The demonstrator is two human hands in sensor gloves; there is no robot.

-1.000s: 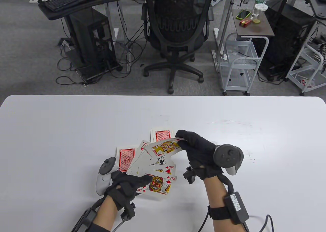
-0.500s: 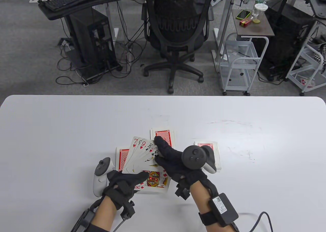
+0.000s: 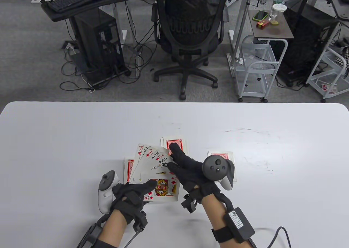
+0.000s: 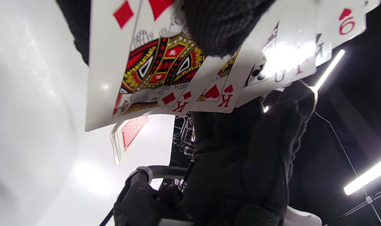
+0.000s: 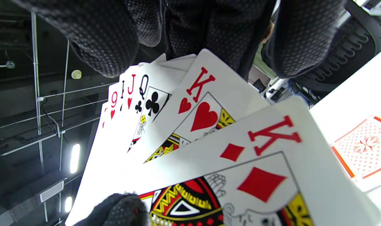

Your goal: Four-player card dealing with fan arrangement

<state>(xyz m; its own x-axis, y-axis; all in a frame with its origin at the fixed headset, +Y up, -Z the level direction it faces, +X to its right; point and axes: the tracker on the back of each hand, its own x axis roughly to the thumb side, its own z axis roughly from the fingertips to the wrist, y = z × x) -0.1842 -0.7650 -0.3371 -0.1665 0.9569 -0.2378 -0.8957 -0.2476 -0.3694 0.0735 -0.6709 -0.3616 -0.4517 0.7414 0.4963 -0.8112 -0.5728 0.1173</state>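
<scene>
Fan of face-up cards held above table, near its front edge: seven, nine, king, jack, queen of clubs, king of hearts, king of diamonds on top. Pinched at lower corner by left hand, thumb on king of diamonds. Touched along right edge by right hand, fingers straight. Flanked by three face-down piles: left pile, far pile, right pile.
</scene>
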